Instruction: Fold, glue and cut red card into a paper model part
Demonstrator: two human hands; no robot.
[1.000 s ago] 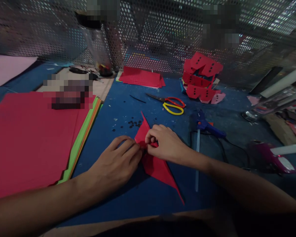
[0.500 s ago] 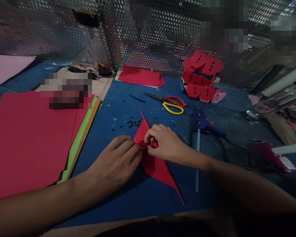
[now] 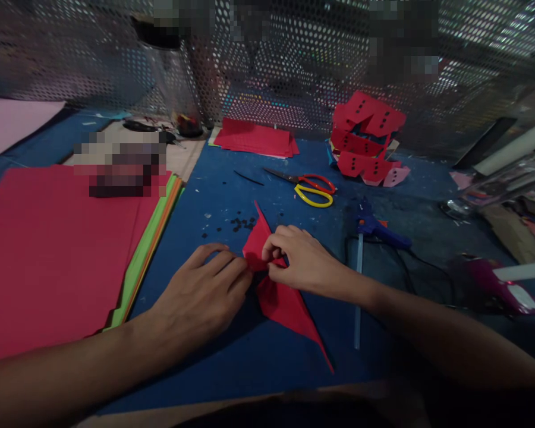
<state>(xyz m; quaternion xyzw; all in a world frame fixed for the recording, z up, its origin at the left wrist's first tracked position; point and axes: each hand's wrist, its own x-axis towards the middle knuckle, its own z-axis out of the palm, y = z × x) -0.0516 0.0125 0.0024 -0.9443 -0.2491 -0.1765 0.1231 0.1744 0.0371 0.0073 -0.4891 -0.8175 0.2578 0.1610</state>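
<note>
A folded piece of red paper [image 3: 285, 306] with two long pointed ends lies on the blue table top [image 3: 232, 362]. Bent fingers of my right hand [image 3: 301, 261] pinch it at its narrow middle. At its left edge is my left hand [image 3: 209, 291], palm down with bent fingers; its fingertips are hidden, so any grip there cannot be made out. Several small black paper bits [image 3: 243, 223] lie just beyond the paper. Scissors [image 3: 314, 190] with one red and one yellow handle rest farther back.
Stacked coloured sheets [image 3: 62, 255] cover the left side. A blue glue gun [image 3: 381, 229] with a clear stick [image 3: 359, 297] and cable lies at right. Red strips [image 3: 254, 139] and red dotted paper shapes [image 3: 368, 139] stand near the perforated metal screen [image 3: 276, 71].
My left hand has shifted slightly left, uncovering more of the red paper's middle. My right hand keeps its pinch almost in the same place.
</note>
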